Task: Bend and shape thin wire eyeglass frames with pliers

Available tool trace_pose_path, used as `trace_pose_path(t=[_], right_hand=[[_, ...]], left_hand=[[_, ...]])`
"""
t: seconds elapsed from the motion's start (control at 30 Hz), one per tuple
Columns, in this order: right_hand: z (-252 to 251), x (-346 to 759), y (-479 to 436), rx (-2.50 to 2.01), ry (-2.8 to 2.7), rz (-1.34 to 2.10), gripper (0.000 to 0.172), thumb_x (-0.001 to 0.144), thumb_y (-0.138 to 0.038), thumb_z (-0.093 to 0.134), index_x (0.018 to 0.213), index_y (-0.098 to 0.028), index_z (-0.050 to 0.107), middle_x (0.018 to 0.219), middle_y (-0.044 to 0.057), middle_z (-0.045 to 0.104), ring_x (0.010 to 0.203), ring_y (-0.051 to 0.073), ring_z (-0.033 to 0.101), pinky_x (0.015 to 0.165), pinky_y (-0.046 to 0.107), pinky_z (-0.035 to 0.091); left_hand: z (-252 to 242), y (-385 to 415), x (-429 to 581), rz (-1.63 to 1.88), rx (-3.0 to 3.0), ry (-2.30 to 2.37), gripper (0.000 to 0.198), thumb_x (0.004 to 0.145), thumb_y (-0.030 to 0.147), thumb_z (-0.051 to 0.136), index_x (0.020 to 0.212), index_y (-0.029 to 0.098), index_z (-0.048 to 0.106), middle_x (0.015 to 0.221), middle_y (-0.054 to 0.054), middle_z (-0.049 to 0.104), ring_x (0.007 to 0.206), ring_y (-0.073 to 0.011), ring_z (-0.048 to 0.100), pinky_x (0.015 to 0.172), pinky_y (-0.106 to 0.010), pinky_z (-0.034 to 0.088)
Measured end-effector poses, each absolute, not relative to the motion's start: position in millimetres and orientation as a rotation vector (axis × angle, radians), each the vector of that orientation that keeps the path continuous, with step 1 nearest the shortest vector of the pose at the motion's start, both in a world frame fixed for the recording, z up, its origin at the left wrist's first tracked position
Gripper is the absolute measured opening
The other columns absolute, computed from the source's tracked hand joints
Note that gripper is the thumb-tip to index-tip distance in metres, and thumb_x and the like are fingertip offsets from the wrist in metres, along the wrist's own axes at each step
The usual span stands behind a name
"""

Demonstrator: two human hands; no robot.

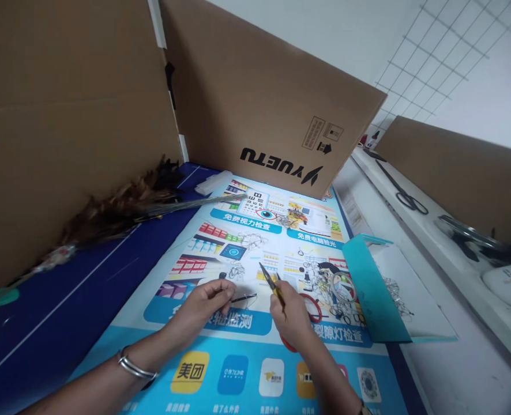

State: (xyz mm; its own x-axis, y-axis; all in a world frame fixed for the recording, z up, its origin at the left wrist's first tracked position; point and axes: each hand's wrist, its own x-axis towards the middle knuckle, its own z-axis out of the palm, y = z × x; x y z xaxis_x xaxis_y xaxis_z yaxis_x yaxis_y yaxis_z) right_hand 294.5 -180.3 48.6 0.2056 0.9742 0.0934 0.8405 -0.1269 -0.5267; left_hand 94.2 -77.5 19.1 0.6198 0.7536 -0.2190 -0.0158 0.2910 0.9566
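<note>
left hand [210, 301] pinching thin dark wire [243, 298]; right hand [292, 314] clamping small yellow-handled snips [273, 286] at wire's 1 o'clock; wire not yet cut.

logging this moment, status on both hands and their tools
Left hand pinches thin dark piece. Right hand grips yellow-handled snips, tips clear of it. Red ring lies partly under right hand.

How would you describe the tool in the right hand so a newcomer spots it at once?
On the big blue poster lying flat, find the right hand near the middle. A small pointed tool sticks up-left from it; its yellow handle sets it apart from the thin dark rod in the left hand.
</note>
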Motion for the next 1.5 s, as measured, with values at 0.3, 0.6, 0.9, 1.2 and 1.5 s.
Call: trace_pose_path(t=[0.3, 0.6, 0.9, 1.2, 1.5], right_hand=[[53.6, 286.0, -178.3, -1.734, -1.902, 0.322, 0.023, 0.089, -0.028, 0.047, 0.109, -0.019, 0.052, 0.103, 0.010, 0.058, 0.094, 0.022, 0.054, 0.080, 0.034, 0.045], [42.2, 289.9, -180.4, -1.601, -1.927, -0.133, 0.024, 0.084, -0.026, 0.058, 0.106, -0.019, 0.055, 0.096, 0.009, 0.063, 0.092, 0.023, 0.057, 0.081, 0.038, 0.047], [47.5, 288.9, -181.0, -1.688, -2.021, -0.127, 0.018, 0.086, -0.029, 0.056, 0.101, -0.018, 0.058, 0.091, 0.008, 0.064, 0.089, 0.023, 0.058, 0.079, 0.037, 0.047], [51.7, 292.1, -181.9, -1.725, -2.129, -0.163, 0.018, 0.089, -0.030, 0.052, 0.099, -0.017, 0.059, 0.091, 0.008, 0.062, 0.086, 0.021, 0.056, 0.075, 0.035, 0.043], [56.0, 289.5, -183.4, -1.766, -2.204, -0.249, 0.017, 0.092, -0.032, 0.048, 0.091, -0.019, 0.058, 0.082, 0.005, 0.060, 0.080, 0.020, 0.054, 0.067, 0.034, 0.038]], left_hand=[[21.1, -74.6, 93.2, 0.604, 1.249, 0.740, 0.019, 0.087, 0.036, 0.055, 0.090, 0.019, 0.062, 0.063, 0.002, 0.053, 0.061, -0.0135, 0.045, 0.060, -0.023, 0.036], [21.7, -72.3, 91.8, 0.555, 1.374, 0.733, 0.025, 0.091, 0.040, 0.047, 0.084, 0.018, 0.056, 0.062, 0.003, 0.051, 0.061, -0.0141, 0.043, 0.061, -0.024, 0.034], [24.0, -72.9, 92.4, 0.490, 1.530, 0.707, 0.027, 0.092, 0.040, 0.043, 0.081, 0.018, 0.055, 0.063, 0.002, 0.051, 0.062, -0.0143, 0.045, 0.061, -0.025, 0.035], [23.5, -73.7, 93.7, 0.459, 1.581, 0.720, 0.026, 0.093, 0.039, 0.042, 0.085, 0.019, 0.056, 0.062, 0.003, 0.052, 0.060, -0.0147, 0.047, 0.059, -0.024, 0.036], [21.8, -76.1, 91.5, 0.426, 1.675, 0.714, 0.027, 0.095, 0.039, 0.038, 0.088, 0.019, 0.055, 0.065, 0.003, 0.052, 0.062, -0.0152, 0.048, 0.061, -0.026, 0.037]])
